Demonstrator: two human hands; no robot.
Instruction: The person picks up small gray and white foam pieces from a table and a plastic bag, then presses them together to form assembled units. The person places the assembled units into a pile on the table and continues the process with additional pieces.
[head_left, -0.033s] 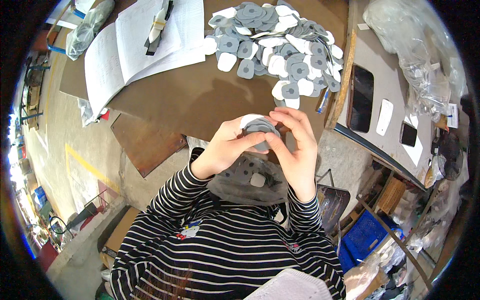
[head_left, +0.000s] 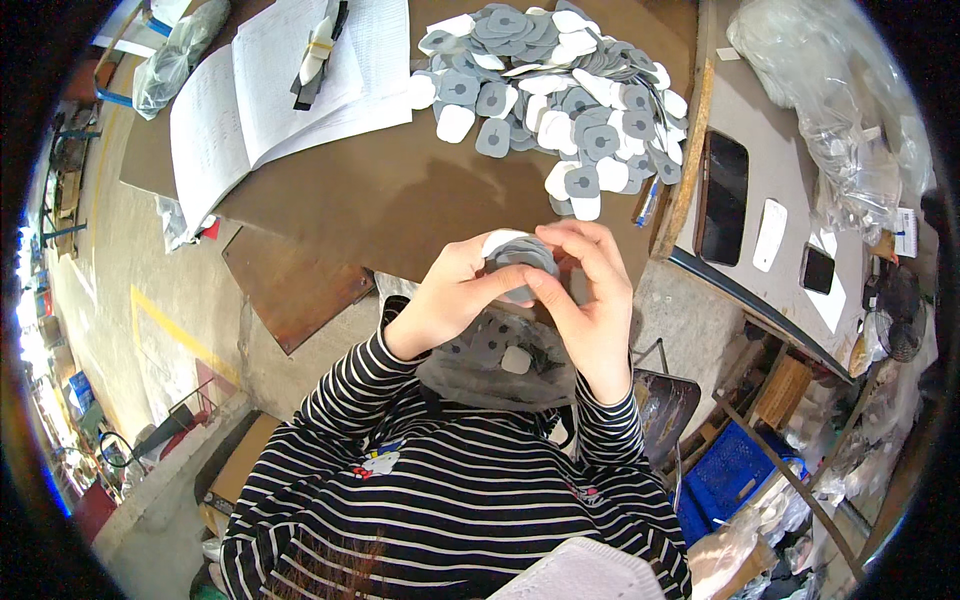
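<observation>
Above my lap, just off the table's near edge, both my hands hold a small stack of grey rounded pads with a white face showing at its upper left. My left hand is closed around the stack's left side, thumb on top. My right hand pinches its right edge with thumb and fingers; part of the stack is hidden behind them. Below the hands, a clear plastic bag in my lap contains more grey pads and a white one. A large heap of grey and white pads covers the table's far right.
The brown table also bears an open notebook with a banded bundle of strips. A pen lies beside the heap. On the right-hand surface are a dark tablet-like device, a phone and plastic bags.
My right hand's fingers have shifted very slightly at the stack's edge. Everything else looks the same.
</observation>
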